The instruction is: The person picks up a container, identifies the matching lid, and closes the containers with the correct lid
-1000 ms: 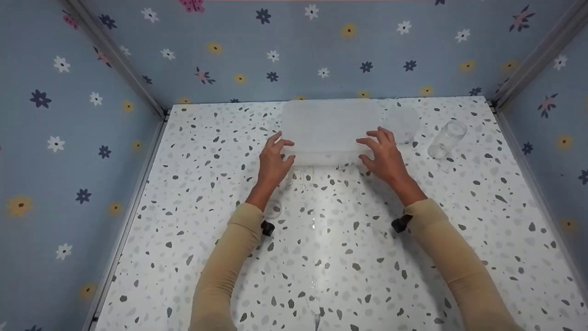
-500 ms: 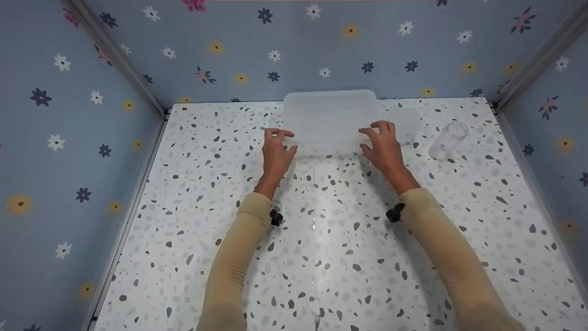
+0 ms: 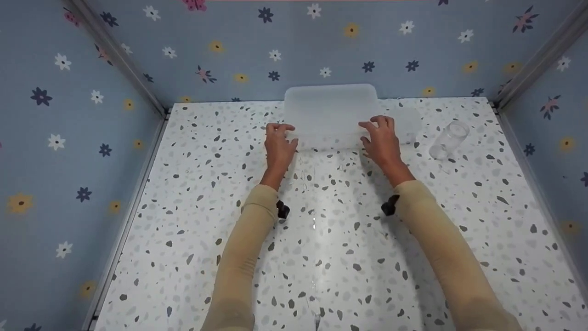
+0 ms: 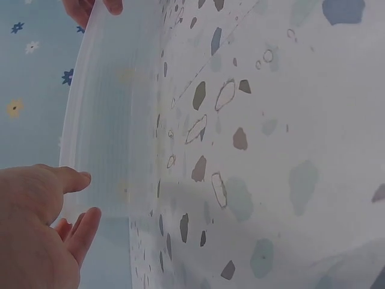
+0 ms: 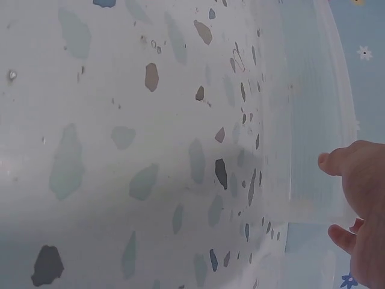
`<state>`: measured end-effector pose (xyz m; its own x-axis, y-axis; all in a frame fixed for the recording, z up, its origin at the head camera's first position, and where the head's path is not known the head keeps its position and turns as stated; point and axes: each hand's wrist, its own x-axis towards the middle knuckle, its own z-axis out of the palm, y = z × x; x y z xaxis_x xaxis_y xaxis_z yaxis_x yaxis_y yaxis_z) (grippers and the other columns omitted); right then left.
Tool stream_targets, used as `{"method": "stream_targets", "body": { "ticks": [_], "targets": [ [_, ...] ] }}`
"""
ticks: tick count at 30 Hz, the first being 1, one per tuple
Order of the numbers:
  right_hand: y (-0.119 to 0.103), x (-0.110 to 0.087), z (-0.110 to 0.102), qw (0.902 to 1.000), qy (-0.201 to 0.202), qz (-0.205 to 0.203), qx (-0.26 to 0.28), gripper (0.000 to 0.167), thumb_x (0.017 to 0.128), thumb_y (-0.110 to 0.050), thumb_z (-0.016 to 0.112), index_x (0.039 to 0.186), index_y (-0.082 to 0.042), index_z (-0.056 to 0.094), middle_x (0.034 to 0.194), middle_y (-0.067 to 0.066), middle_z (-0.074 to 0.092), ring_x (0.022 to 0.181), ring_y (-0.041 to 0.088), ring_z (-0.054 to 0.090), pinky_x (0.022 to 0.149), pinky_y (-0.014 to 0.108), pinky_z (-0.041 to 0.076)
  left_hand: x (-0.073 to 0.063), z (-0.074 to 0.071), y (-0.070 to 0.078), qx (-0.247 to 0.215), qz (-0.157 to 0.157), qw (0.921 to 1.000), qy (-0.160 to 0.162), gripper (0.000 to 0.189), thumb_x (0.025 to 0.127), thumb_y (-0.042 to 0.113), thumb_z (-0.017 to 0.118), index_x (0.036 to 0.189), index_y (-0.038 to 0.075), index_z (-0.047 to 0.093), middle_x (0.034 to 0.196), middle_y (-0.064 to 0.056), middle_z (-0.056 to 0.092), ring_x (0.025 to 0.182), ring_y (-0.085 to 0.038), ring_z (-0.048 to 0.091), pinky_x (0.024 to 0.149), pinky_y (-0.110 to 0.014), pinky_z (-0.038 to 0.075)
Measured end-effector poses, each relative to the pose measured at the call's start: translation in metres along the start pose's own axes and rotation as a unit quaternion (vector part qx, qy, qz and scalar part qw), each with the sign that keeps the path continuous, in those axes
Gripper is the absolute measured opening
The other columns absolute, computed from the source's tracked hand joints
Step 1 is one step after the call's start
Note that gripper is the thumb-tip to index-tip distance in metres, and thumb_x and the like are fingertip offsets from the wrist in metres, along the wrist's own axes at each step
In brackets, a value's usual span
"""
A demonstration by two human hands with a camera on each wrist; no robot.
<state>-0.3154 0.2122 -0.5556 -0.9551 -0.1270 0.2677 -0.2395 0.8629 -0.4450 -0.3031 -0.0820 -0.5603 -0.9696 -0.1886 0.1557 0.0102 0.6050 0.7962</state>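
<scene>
A translucent box (image 3: 328, 110) is seen at the back of the desk (image 3: 349, 257), just in front of a blue wall (image 3: 303, 41) patterned with flowers, and is flanked by two hands. By its near left corner the left hand (image 3: 281, 145) is placed, its grip partly open, the thumb parted from the bent fingers; by the near right corner the right hand (image 3: 383, 142) is set in a similar way, its grip likewise spread in a loose curve. In both wrist views a gap is left between thumb and fingers, and a thumb is seen in front of the box's near side; whether either hand is pressed firmly on the box cannot be told. To the right of the box a second translucent container (image 3: 406, 122) is partly covered by the right hand, and farther right a clear jar (image 3: 449, 140) is seen, well apart from both hands. The forearms are covered by a tan left sleeve (image 3: 245, 243) and a tan right sleeve (image 3: 443, 248), and beside the cuffs a black left wrist device (image 3: 283, 210) and a black right wrist device (image 3: 389, 205) are worn.
</scene>
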Motion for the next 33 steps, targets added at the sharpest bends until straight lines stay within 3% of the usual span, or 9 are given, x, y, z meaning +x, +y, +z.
{"method": "stream_targets", "body": {
  "ticks": [6, 10, 18, 29, 33],
  "targets": [
    [-0.0005, 0.0027, 0.0003, 0.9999, -0.007, 0.008, 0.000, 0.045, 0.107, -0.004, 0.074, 0.152, -0.008, 0.071, 0.160, 0.024, 0.057, 0.160, 0.045, 0.044, 0.122, 0.060, 0.056, 0.0056, 0.0027, 0.0042, 0.009, -0.005, 0.9999, 0.003, 0.028, 0.106, 0.004, 0.077, 0.134, 0.006, 0.078, 0.150, -0.016, 0.057, 0.130, -0.030, 0.071, 0.111, -0.039, 0.062],
    [-0.0009, 0.0041, 0.0003, 0.9995, -0.029, 0.010, -0.002, 0.054, 0.106, -0.002, 0.074, 0.159, -0.008, 0.064, 0.167, 0.024, 0.051, 0.168, 0.046, 0.036, 0.124, 0.062, 0.054, 0.0079, 0.0024, 0.0056, 0.012, -0.001, 0.9999, 0.000, 0.031, 0.105, 0.004, 0.077, 0.136, 0.005, 0.078, 0.151, -0.017, 0.057, 0.129, -0.033, 0.072, 0.111, -0.042, 0.062],
    [0.0017, 0.0046, 0.0018, 0.9968, -0.077, 0.011, -0.020, 0.075, 0.103, 0.000, 0.077, 0.172, -0.009, 0.047, 0.182, 0.025, 0.034, 0.178, 0.046, 0.012, 0.123, 0.068, 0.052, 0.0094, 0.0016, 0.0024, -0.016, -0.001, 0.9989, -0.045, 0.047, 0.105, 0.004, 0.077, 0.151, 0.004, 0.070, 0.163, -0.019, 0.047, 0.134, -0.037, 0.070, 0.114, -0.044, 0.061],
    [0.0015, 0.0046, -0.0030, 0.9953, -0.094, 0.008, -0.021, 0.079, 0.103, -0.005, 0.079, 0.174, -0.010, 0.044, 0.184, 0.025, 0.029, 0.178, 0.047, 0.009, 0.119, 0.069, 0.055, 0.0060, 0.0011, -0.0014, -0.033, 0.003, 0.9982, -0.050, 0.045, 0.107, 0.006, 0.074, 0.152, 0.005, 0.069, 0.167, -0.017, 0.047, 0.145, -0.034, 0.065, 0.113, -0.042, 0.062],
    [0.0049, 0.0039, -0.0038, 0.9960, -0.084, -0.002, -0.030, 0.077, 0.103, -0.007, 0.079, 0.172, -0.010, 0.046, 0.182, 0.027, 0.032, 0.177, 0.048, 0.014, 0.133, 0.068, 0.041, 0.0040, 0.0001, -0.0027, -0.030, 0.003, 0.9981, -0.053, 0.044, 0.108, 0.008, 0.071, 0.152, 0.007, 0.069, 0.169, -0.016, 0.048, 0.145, -0.035, 0.065, 0.116, -0.045, 0.060]
  ]
}}
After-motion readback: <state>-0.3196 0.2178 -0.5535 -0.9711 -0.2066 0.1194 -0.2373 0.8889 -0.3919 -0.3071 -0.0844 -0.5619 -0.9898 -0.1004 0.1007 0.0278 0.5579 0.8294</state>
